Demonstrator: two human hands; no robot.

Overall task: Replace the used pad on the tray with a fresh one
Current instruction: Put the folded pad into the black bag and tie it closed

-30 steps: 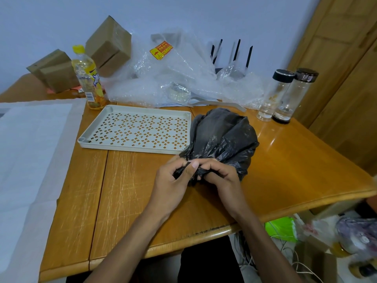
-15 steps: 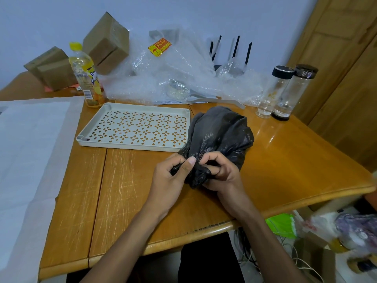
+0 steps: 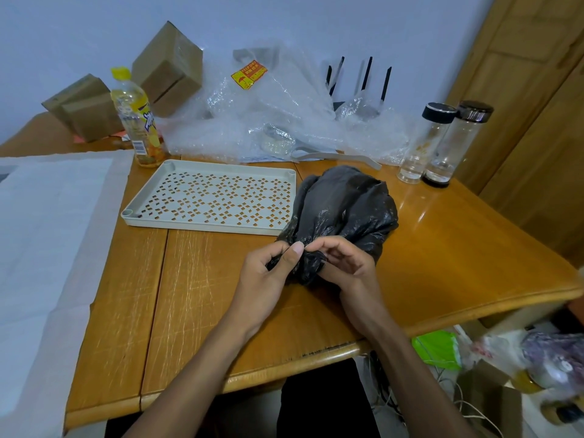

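Currently both hands work at the near end of a black bag (image 3: 344,210) lying on the wooden counter (image 3: 458,248). Left hand (image 3: 268,276): thumb and curled fingers pinch a gathered fold of the bag's plastic. Right hand (image 3: 347,267): fingers curled, gripping the same bunched neck from the other side — the two thumbs nearly meet above it. The bag is full and crumpled; its contents cannot be seen.

The tray (image 3: 202,224) sits flat on the counter just left of the bag, its right rim touching or all but touching the plastic. It is pale, rectangular, with a perforated floor of diamond-shaped holes, and the wood shows through them. Nothing lies on it.

A large white pad (image 3: 41,235) is spread flat to the left, overlapping the counter's left edge, well apart from both hands.

Along the back, by the wall:
- a bottle (image 3: 139,121) with a yellow cap and yellow label, upright, just behind the tray's far left corner;
- brown cardboard boxes (image 3: 167,71) behind it, one tilted;
- a heap of clear bubble wrap (image 3: 284,121) carrying a yellow and red sticker;
- two clear glass flasks (image 3: 442,143) with dark lids, upright, side by side at the far right.

Dark antennas (image 3: 366,74) stand up behind the wrap — the device they belong to is hidden. Bags and cables lie on the floor (image 3: 537,374) at lower right, blurred.
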